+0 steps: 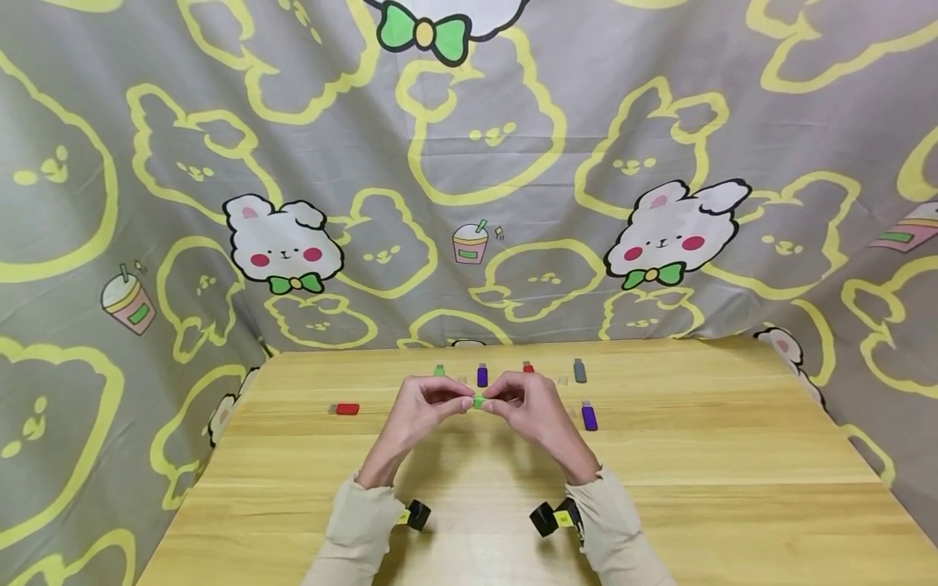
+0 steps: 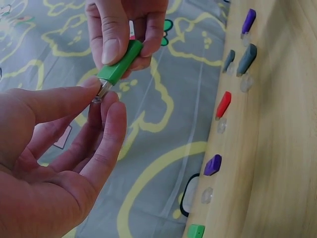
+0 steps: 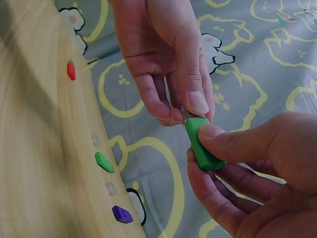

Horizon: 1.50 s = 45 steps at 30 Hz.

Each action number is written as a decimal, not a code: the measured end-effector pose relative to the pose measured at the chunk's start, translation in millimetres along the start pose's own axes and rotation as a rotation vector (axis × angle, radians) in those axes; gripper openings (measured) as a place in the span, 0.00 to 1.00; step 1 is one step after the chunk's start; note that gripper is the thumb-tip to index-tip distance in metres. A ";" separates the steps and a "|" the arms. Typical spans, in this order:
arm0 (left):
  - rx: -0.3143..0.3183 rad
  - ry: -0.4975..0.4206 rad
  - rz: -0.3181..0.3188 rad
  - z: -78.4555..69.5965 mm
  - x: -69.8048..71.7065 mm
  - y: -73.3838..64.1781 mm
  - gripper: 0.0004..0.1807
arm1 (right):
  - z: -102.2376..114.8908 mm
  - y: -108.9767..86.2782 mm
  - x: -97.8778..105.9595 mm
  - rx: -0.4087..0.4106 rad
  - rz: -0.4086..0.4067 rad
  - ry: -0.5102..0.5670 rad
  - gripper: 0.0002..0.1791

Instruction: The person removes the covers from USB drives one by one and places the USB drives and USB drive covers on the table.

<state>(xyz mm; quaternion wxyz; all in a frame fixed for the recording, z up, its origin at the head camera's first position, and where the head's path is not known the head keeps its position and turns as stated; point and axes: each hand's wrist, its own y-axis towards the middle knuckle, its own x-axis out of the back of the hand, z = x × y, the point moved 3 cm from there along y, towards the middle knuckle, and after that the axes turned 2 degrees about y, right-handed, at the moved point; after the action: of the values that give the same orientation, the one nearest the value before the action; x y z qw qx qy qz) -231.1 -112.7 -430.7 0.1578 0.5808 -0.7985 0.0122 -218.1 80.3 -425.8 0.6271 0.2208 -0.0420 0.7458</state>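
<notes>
A green USB flash drive is held up between both hands above the table. My right hand pinches its green body between thumb and fingers. At the other end, my left hand pinches the clear cap over the metal plug, thumb against forefinger. In the right wrist view, the left thumb and fingers partly hide that plug end, while the green body shows clearly. The other fingers of the left hand are loosely bent.
On the wooden table lie more USB drives: red, green, purple, another red, grey and a nearer purple one. Small clear caps lie beside several. A patterned curtain borders the far edge.
</notes>
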 end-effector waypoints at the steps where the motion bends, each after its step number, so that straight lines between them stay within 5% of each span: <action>1: 0.000 0.001 -0.003 -0.5 0.2 0.2 0.06 | 0.4 0.1 0.2 -0.001 -0.002 0.000 0.04; 8: 0.007 -0.002 0.009 -0.3 5.3 2.0 0.07 | -0.9 2.3 3.4 0.030 0.011 -0.010 0.03; 15: 0.030 0.001 -0.126 0.0 34.0 -1.3 0.07 | -15.5 2.0 31.5 -0.010 -0.081 0.012 0.04; 22: 0.034 -0.006 -0.106 2.5 41.5 0.6 0.08 | -23.6 2.6 36.5 -0.021 -0.040 0.010 0.10; 36: 0.108 -0.026 -0.156 14.1 50.6 2.4 0.07 | -47.5 9.7 5.8 -0.122 -0.162 -0.002 0.06; 45: 0.125 -0.024 -0.152 20.3 49.8 1.3 0.09 | -51.0 14.5 -23.1 -0.200 -0.135 -0.169 0.06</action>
<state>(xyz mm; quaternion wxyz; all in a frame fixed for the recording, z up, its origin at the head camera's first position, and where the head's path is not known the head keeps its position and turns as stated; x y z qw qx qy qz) -250.8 -162.3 -436.5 0.1122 0.6486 -0.7516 0.0431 -243.4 73.5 -477.3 0.6890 0.2219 -0.1537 0.6726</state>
